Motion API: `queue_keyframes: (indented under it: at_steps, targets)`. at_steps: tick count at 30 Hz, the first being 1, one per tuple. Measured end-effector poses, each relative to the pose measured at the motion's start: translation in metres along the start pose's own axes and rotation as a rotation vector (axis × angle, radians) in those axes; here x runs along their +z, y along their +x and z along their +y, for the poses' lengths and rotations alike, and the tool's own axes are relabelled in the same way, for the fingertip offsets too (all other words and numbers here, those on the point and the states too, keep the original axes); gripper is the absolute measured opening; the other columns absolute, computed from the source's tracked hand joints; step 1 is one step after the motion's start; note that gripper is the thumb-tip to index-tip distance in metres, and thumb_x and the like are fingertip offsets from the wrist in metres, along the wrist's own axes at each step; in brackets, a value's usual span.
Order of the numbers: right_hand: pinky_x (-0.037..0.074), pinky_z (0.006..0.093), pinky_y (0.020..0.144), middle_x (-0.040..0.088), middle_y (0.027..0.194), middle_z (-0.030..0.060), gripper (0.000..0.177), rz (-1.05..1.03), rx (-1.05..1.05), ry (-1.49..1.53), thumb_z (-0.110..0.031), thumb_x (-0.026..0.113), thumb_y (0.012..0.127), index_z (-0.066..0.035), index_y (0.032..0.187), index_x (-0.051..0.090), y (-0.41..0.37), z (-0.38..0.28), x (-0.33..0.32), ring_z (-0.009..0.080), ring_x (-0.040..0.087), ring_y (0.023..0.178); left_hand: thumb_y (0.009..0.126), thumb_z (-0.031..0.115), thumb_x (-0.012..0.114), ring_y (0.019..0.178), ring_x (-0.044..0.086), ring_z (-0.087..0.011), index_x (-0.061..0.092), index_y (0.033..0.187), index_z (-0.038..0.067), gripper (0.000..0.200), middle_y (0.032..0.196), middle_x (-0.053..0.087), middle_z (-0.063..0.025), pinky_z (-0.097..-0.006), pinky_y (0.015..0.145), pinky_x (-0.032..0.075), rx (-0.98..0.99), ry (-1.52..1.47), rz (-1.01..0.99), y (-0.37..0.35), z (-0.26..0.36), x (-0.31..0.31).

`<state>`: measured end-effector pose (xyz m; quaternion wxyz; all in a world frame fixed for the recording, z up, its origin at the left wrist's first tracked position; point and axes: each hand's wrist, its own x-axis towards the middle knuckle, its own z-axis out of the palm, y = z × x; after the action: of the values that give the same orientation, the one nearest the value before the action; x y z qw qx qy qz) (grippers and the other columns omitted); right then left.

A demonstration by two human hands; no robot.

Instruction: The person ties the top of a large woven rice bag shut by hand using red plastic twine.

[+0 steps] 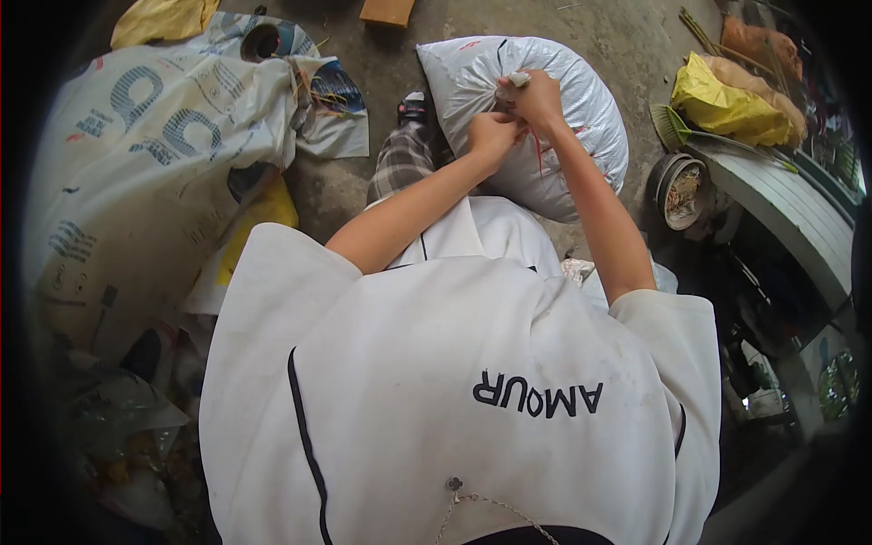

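Note:
A full white sack (pixel 586 91) stands on the concrete floor in front of me, its mouth gathered into a bunch. My right hand (pixel 538 98) is closed on the gathered neck, with a bit of white material poking out by the fingers. Just below and to its left, my left hand (pixel 495 136) is closed at the same neck, its fingertips pinching near a thin red string (pixel 538 154) that hangs down over the sack. What exactly lies between the left fingertips is too small to tell.
Large printed white sacking (pixel 154 118) covers the left side. On the right are a round metal container (pixel 681 191), a white bench (pixel 781 200), a yellow bag (pixel 727 104) and a green broom (pixel 670 127). A wooden block (pixel 387 11) lies at the top.

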<state>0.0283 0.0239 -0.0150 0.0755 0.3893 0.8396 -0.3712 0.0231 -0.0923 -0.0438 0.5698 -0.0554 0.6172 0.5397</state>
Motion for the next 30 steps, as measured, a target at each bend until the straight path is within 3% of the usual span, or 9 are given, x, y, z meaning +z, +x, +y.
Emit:
queue_keyframes:
  at_steps: [3, 8, 12, 13, 18, 20, 23, 27, 30]
  targets:
    - [0.049, 0.0408, 0.065, 0.065, 0.074, 0.0205, 0.034, -0.067, 0.06, -0.023, -0.036, 0.069, 0.079, -0.002, 0.08, 0.069, 0.0, -0.006, -0.007, 0.0349, 0.066, 0.074, 0.085, 0.008, 0.063, 0.073, 0.064, -0.0149, 0.065, 0.086, -0.005, 0.014, 0.082, 0.065, -0.0083, -0.0292, 0.068, 0.054, 0.056, -0.313, 0.076, -0.002, 0.002, 0.021]
    - [0.048, 0.0389, 0.061, 0.066, 0.071, 0.0162, 0.038, -0.194, 0.113, 0.031, -0.041, 0.068, 0.079, -0.003, 0.079, 0.07, 0.011, 0.0, -0.015, 0.03, 0.065, 0.065, 0.089, 0.01, 0.059, 0.062, 0.06, -0.0116, 0.065, 0.092, -0.003, 0.015, 0.081, 0.064, -0.005, -0.0256, 0.059, 0.051, 0.009, -0.563, -0.036, 0.003, -0.014, 0.001]
    - [0.048, 0.039, 0.06, 0.066, 0.069, 0.0145, 0.04, -0.234, 0.005, 0.176, -0.043, 0.069, 0.078, -0.003, 0.079, 0.07, 0.024, 0.026, -0.008, 0.028, 0.066, 0.065, 0.088, 0.019, 0.061, 0.049, 0.042, -0.0066, 0.067, 0.093, 0.001, 0.02, 0.065, 0.054, 0.0018, -0.0229, 0.045, 0.033, 0.019, -0.274, -0.057, 0.018, -0.026, -0.024]
    - [0.048, 0.0389, 0.06, 0.067, 0.068, 0.013, 0.04, -0.223, -0.035, 0.031, -0.044, 0.069, 0.077, -0.004, 0.08, 0.07, 0.025, 0.024, -0.011, 0.0259, 0.066, 0.065, 0.087, 0.022, 0.063, 0.046, 0.036, -0.006, 0.069, 0.091, 0.001, 0.021, 0.059, 0.05, 0.0038, -0.0239, 0.043, 0.027, -0.025, -0.168, -0.01, 0.018, -0.021, -0.026]
    - [0.048, 0.0351, 0.057, 0.066, 0.064, 0.0102, 0.037, -0.152, -0.191, -0.254, -0.041, 0.069, 0.079, -0.004, 0.08, 0.07, 0.007, -0.004, -0.021, 0.0181, 0.066, 0.064, 0.083, 0.027, 0.066, 0.049, 0.044, -0.0072, 0.073, 0.077, 0.007, 0.022, 0.054, 0.054, 0.0015, -0.0269, 0.047, 0.034, 0.044, 0.195, 0.173, 0.006, 0.001, -0.053]
    - [0.047, 0.031, 0.055, 0.065, 0.063, 0.0102, 0.031, -0.155, 0.063, 0.129, -0.034, 0.068, 0.082, -0.004, 0.081, 0.07, -0.009, -0.012, -0.02, 0.015, 0.065, 0.061, 0.08, 0.032, 0.066, 0.055, 0.059, -0.0165, 0.074, 0.074, 0.013, 0.022, 0.059, 0.063, -0.007, -0.0329, 0.054, 0.044, 0.143, 0.501, 0.263, 0.007, 0.006, -0.064]
    - [0.047, 0.0287, 0.053, 0.066, 0.066, 0.0104, 0.024, -0.033, -0.027, 0.286, -0.026, 0.067, 0.084, -0.003, 0.082, 0.07, -0.025, 0.0, -0.009, 0.013, 0.064, 0.058, 0.08, 0.031, 0.065, 0.064, 0.064, -0.0275, 0.074, 0.077, 0.014, 0.02, 0.068, 0.066, -0.0122, -0.0375, 0.06, 0.048, 0.396, 0.883, 0.393, 0.015, 0.016, -0.071]
    - [0.046, 0.0283, 0.054, 0.066, 0.071, 0.0092, 0.018, 0.173, -0.064, 0.5, -0.02, 0.067, 0.083, -0.003, 0.081, 0.07, -0.046, 0.008, 0.01, 0.0136, 0.063, 0.059, 0.077, 0.025, 0.065, 0.073, 0.064, -0.0331, 0.073, 0.081, 0.016, 0.013, 0.075, 0.066, -0.0134, -0.041, 0.063, 0.049, 0.577, 1.15, 0.336, 0.008, 0.06, -0.079]
    - [0.048, 0.0317, 0.065, 0.064, 0.078, 0.0117, 0.008, 0.301, -0.343, 0.313, -0.008, 0.066, 0.079, -0.002, 0.084, 0.067, -0.053, 0.012, 0.022, 0.0262, 0.064, 0.073, 0.074, 0.017, 0.063, 0.072, 0.065, -0.0289, 0.071, 0.078, 0.014, 0.01, 0.075, 0.067, -0.0105, -0.0372, 0.069, 0.048, 0.841, 1.452, 0.112, 0.041, 0.087, -0.083]
